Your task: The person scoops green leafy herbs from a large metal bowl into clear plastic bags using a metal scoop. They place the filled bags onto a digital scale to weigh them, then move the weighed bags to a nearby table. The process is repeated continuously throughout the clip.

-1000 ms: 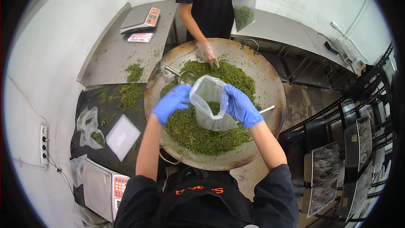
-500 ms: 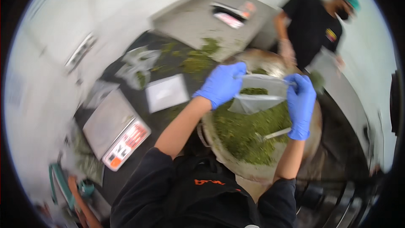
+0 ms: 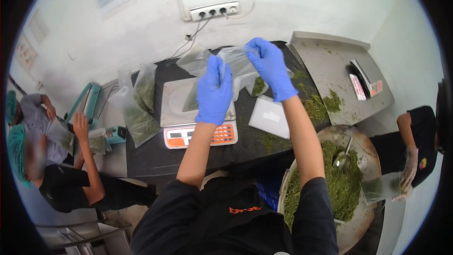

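Both my hands wear blue gloves and are raised over the kitchen scale (image 3: 174,99). A clear plastic bag (image 3: 234,57) stretches between them at its upper edge. My left hand (image 3: 214,92) is closed on one side of the bag, in front of the scale's plate. My right hand (image 3: 271,68) pinches the other side, further right and a little higher. Part of the bag hangs behind my left hand, which hides how much it holds. To the right stands a wide round pan (image 3: 370,160) of chopped green leaves (image 3: 339,193), with a metal scoop (image 3: 343,159) lying in them.
Filled bags (image 3: 141,118) lie left of the scale, and a white square (image 3: 270,117) lies right of it. Beyond are a teal bag sealer (image 3: 85,101) and a steel tray (image 3: 330,56). Co-workers handle bags at the left (image 3: 66,174) and right (image 3: 415,141).
My view has swung left, from the pan to the scale. Both hands have carried the bag from above the leaves to above the scale.
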Tool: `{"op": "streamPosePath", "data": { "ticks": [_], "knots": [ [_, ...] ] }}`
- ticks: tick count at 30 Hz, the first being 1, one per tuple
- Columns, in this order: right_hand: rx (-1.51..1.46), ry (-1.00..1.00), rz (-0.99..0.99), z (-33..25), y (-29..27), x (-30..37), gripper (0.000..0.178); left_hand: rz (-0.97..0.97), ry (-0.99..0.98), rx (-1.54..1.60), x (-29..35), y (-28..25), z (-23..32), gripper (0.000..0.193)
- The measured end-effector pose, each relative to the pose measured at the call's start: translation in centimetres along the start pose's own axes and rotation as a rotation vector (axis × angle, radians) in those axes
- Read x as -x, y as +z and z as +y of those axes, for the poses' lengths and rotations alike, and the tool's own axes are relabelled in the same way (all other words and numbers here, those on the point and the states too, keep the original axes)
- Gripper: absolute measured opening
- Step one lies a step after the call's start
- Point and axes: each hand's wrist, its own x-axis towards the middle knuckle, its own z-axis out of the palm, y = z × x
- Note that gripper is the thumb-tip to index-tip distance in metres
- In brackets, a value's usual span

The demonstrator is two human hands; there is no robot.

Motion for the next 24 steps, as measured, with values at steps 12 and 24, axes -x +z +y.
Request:
{"op": "streamPosePath", "data": {
  "ticks": [12, 24],
  "knots": [
    [0.036, 0.368, 0.223, 8.9, -4.9, 19.8, 0.036, -0.328, -0.118, 0.095, 18.9, -3.7, -11.5, 0.045],
    [0.832, 0.978, 0.139, 11.1, -10.9, 50.8, 0.053, -0.769, 0.072, -0.083, 19.4, -1.2, -10.8, 0.010]
  ]
}}
